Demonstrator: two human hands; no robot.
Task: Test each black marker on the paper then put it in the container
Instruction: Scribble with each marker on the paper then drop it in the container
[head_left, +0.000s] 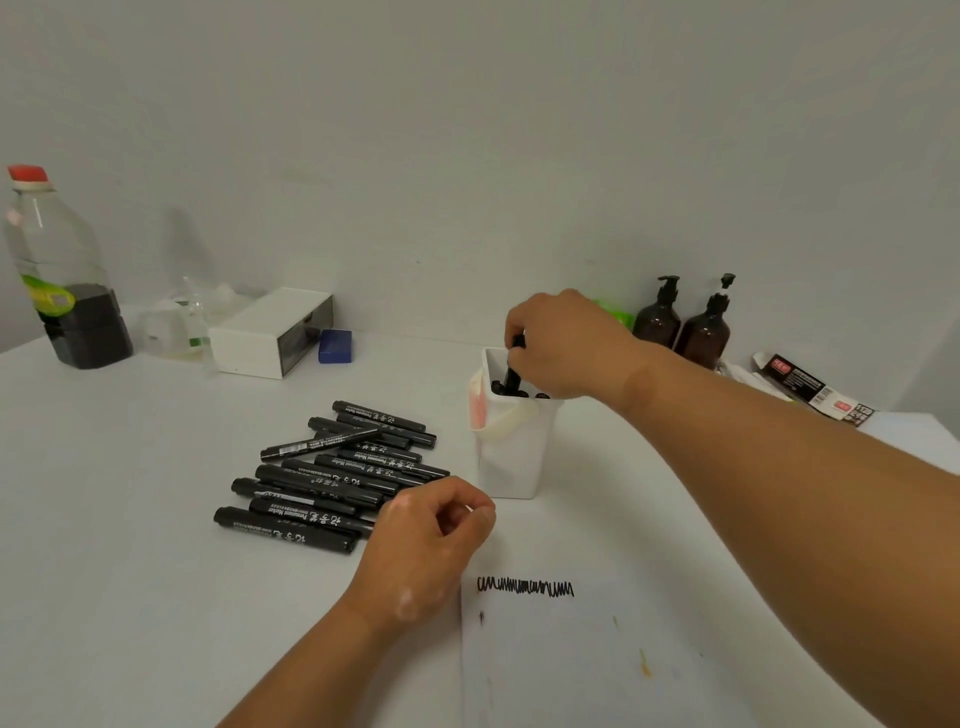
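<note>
Black marker in right fingers, end inside container | left fingers slack, empty | pile: "Permanent Marker"

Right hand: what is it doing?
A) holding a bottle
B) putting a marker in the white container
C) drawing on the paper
B: the right hand grips a marker whose lower end is already down inside the container.

A plain pale wall rises behind the white table, evenly lit.
</note>
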